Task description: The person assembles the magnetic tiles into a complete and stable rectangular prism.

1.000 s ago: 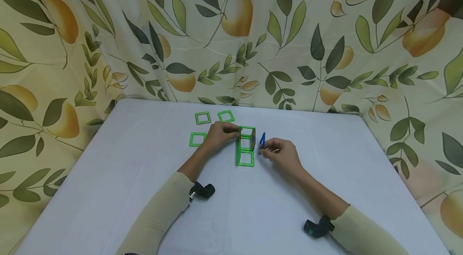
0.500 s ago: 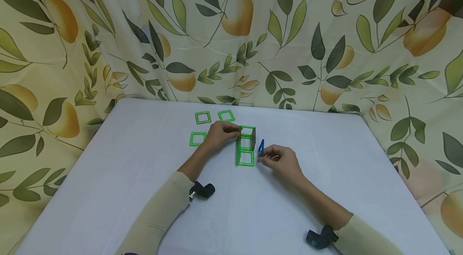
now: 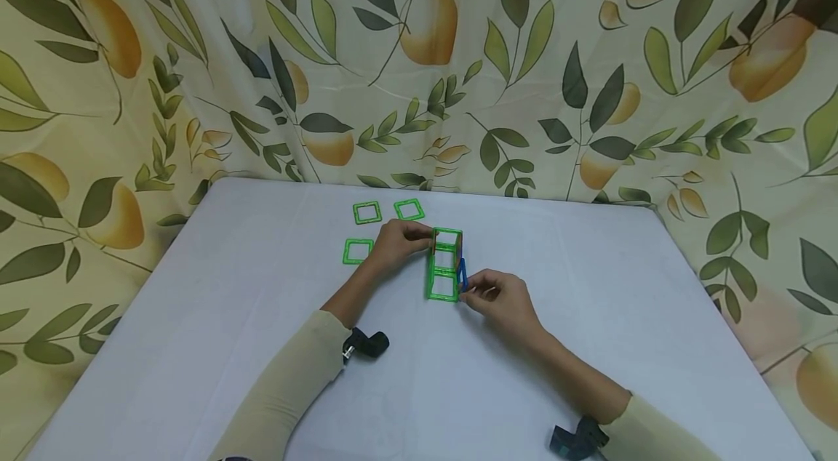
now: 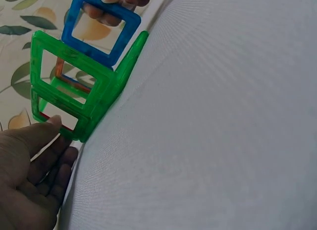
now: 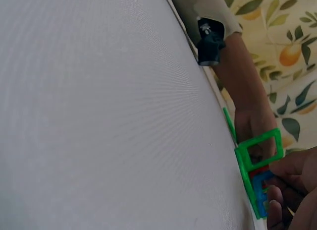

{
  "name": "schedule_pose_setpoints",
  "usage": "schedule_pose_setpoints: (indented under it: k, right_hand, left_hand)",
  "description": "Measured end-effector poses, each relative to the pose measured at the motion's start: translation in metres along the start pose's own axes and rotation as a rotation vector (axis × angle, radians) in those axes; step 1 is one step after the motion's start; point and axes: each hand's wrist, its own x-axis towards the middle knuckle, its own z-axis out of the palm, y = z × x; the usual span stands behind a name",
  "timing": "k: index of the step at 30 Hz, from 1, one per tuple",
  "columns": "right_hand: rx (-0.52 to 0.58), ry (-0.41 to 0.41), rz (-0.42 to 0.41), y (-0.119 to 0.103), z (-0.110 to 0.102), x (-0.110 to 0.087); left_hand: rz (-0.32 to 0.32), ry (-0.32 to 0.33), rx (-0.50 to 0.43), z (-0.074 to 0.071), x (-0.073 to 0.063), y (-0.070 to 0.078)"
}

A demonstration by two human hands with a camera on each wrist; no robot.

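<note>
A build of green square magnetic tiles (image 3: 431, 279) stands on the white table, with some red-orange and blue edging inside it in the left wrist view. My left hand (image 3: 396, 246) holds its far left side, thumb against a tile's edge. My right hand (image 3: 504, 297) pinches a blue square magnetic tile (image 4: 125, 44) held upright at the build's right side. In the left wrist view the blue tile's lower edge meets the green tiles (image 4: 74, 56). The right wrist view shows the blue tile (image 5: 257, 183) partly covered by my fingers.
Loose green square tiles lie flat to the left: one at the back (image 3: 356, 214), another beside it (image 3: 410, 218), and one nearer (image 3: 358, 241), partly behind my left hand. A leaf-and-fruit patterned curtain (image 3: 393, 112) hangs behind the white table (image 3: 262, 286).
My right hand has moved nearer to me and then left, bringing the blue tile from apart to against the build's right side. My left hand has stayed in place.
</note>
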Motion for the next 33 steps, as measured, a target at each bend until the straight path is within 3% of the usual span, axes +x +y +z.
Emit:
schedule_pose_setpoints:
  k: [33]
  right_hand:
    - [0.062,-0.013,-0.007,-0.002,0.011,-0.004]
  left_hand:
    - [0.011,0.013,-0.017,0.001,-0.001,-0.004]
